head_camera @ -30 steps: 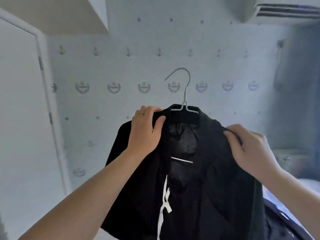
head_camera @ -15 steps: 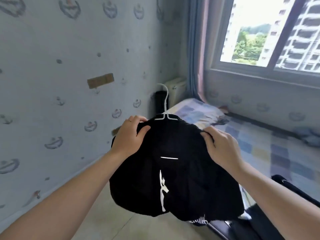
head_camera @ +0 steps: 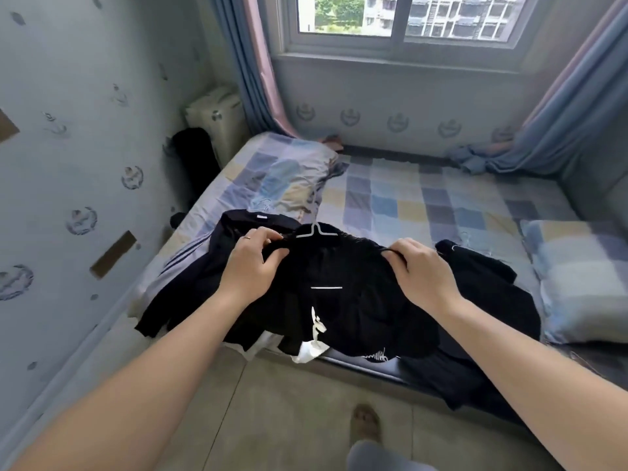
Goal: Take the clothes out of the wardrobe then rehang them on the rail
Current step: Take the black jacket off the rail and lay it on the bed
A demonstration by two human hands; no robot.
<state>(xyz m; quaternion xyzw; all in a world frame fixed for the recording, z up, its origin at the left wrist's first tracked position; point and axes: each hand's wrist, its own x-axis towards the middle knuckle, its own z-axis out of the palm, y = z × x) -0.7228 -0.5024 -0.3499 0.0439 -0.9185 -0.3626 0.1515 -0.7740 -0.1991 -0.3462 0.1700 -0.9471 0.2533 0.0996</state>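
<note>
Head view: both hands hold one black top (head_camera: 343, 300) by its shoulders, above the near edge of the bed (head_camera: 407, 198). The left hand (head_camera: 253, 266) has thumb and fingers curled round the cloth just beside the neck of the hanger (head_camera: 317, 232). The right hand (head_camera: 421, 270) pinches the far shoulder seam. The top sits on its hanger, whose hook points away toward the window.

The top looks soft and light. It sags between the hands and bunches at the hem, so it would slump if held by cloth alone. The wire hanger is the stiff part, and its hook or neck is probably the better hold for carrying and rehanging. The thin wire may bend or let a shoulder slide off if tilted.

Counted: two hands, one held top and one hanger. Other dark clothes lie on the bed, a striped piece (head_camera: 204, 266) to the left and a heap (head_camera: 489, 287) to the right. How many pieces the heap holds I cannot tell. There is one pillow (head_camera: 584, 266) at the right and one foot (head_camera: 365, 423) on the floor below
</note>
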